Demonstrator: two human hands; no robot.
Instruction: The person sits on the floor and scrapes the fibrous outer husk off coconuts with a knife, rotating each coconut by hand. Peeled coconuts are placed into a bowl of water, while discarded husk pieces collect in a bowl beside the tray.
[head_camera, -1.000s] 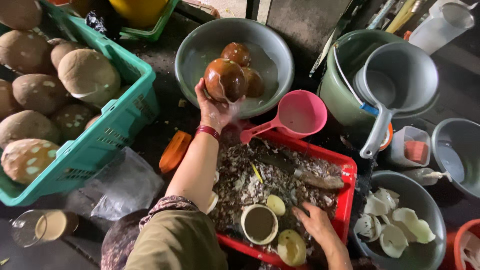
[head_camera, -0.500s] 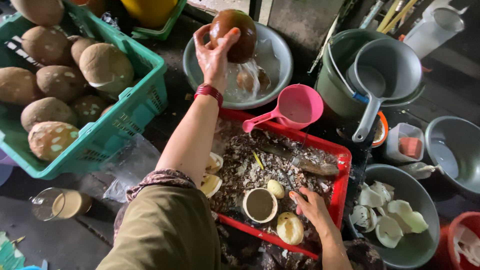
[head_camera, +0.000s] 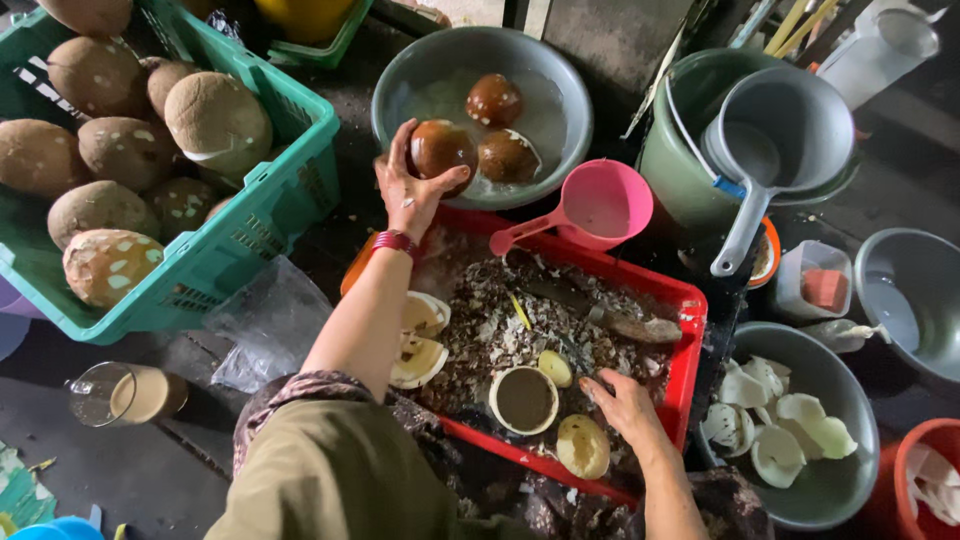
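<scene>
The dark brown, wet, round peeled coconut (head_camera: 441, 150) sits in the left hand (head_camera: 412, 190) at the near rim of the grey round metal basin (head_camera: 560, 90), at about 12 o'clock from the person's body. The left arm stretches straight forward, forearm bare, a red bracelet (head_camera: 394, 241) at the wrist. The left hand cups the coconut from below and from the 9 o'clock side, fingers spread and curled round it, thumb pointing to 3 o'clock beneath it. Two more dark brown coconuts (head_camera: 497, 100) lie in the basin's shallow water, just beyond the held one at 1 o'clock.

The right arm reaches a shorter way, to 2 o'clock of the body. The right hand (head_camera: 622, 405) rests palm down on the heap of brown shell scraps in the red rectangular plastic tray (head_camera: 690, 330), fingers loosely bent and partly open; whether it grips anything I cannot tell. A small cream round cup (head_camera: 524, 399) stands just at 9 o'clock of it, and a pale halved coconut piece (head_camera: 583, 446) lies at 7 o'clock.

A pink plastic scoop (head_camera: 598, 205) leans between basin and tray, close at 3 o'clock of the left hand. The green plastic crate (head_camera: 250, 240) of unpeeled tan coconuts crowds the 9 o'clock side. A grey bowl with white coconut flesh (head_camera: 800, 490) sits at 3 o'clock of the tray. Room between the vessels is tight.
</scene>
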